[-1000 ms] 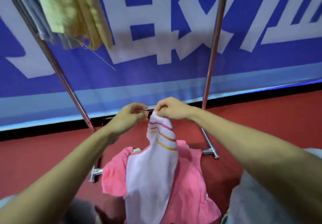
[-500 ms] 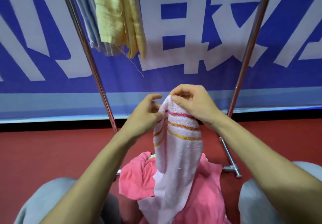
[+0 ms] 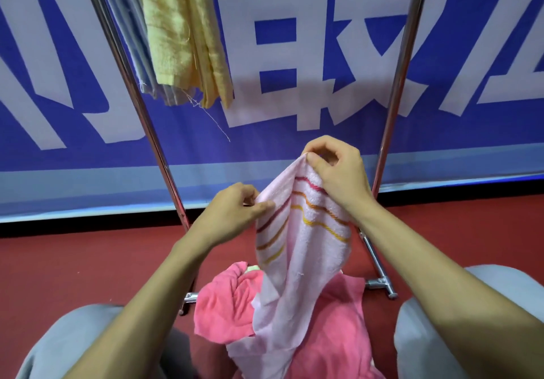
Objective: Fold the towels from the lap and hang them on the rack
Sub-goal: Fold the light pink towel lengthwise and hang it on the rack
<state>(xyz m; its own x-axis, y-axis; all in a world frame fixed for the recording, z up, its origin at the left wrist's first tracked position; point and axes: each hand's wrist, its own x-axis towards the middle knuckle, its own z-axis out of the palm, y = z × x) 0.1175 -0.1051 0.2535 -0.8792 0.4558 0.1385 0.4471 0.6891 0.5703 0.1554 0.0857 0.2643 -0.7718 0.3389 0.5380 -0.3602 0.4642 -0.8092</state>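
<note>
A pale pink towel (image 3: 297,263) with red, orange and yellow stripes hangs from both hands above my lap. My right hand (image 3: 338,172) pinches its top corner, held higher. My left hand (image 3: 235,210) pinches the towel's left edge, lower down. Under it a bright pink towel (image 3: 332,334) lies bunched on my lap, with a bit of pale green cloth (image 3: 253,268) showing. The metal rack (image 3: 138,98) stands just ahead, its right pole (image 3: 400,84) behind my right hand. A yellow towel (image 3: 182,34) and a grey cloth (image 3: 132,40) hang on it at upper left.
A blue banner with white characters (image 3: 294,54) fills the wall behind the rack. The floor (image 3: 73,266) is red. My knees in grey trousers (image 3: 73,343) frame the lap on both sides. The rack's feet (image 3: 379,284) rest on the floor near my knees.
My hands have lifted the striped towel higher and drawn apart, right hand up, left hand down along the edge, spreading the top. The view has tilted, showing more of the rack.
</note>
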